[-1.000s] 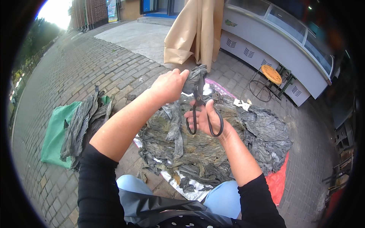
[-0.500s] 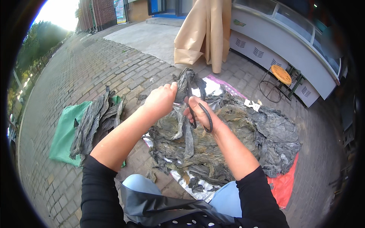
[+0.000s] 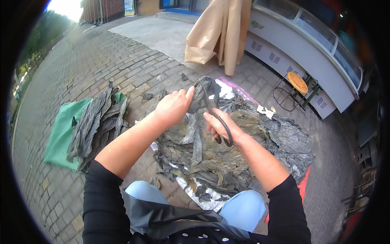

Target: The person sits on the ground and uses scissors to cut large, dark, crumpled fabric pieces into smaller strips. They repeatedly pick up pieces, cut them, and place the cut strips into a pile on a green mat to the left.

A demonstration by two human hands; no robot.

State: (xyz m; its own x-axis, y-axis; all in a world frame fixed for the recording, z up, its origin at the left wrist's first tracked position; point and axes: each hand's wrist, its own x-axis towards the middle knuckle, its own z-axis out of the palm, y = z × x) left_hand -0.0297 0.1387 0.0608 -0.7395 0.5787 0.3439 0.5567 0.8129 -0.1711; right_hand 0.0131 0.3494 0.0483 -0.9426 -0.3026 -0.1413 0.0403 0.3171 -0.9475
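My left hand is closed around a bunched piece of dried kelp, dark grey and wrinkled, raised in front of me. My right hand grips black-handled scissors, whose blades point up and away alongside the bunch. Whether the blades meet the kelp is hard to make out. Beneath both hands spreads a large kelp pile, grey-green with brownish patches. A long strip hangs over it under the held bunch. Off to the left, more long kelp pieces lie across a green sack.
White sheeting and a red sack edge show beneath the pile. Scraps dot the brick paving. Farther off are a tan hanging sheet, a yellow-topped stool and a white display freezer.
The scissors and my right hand have shifted slightly to the right and down, apart from my left hand. My left hand keeps its hold on the kelp. The whole view has moved slightly.
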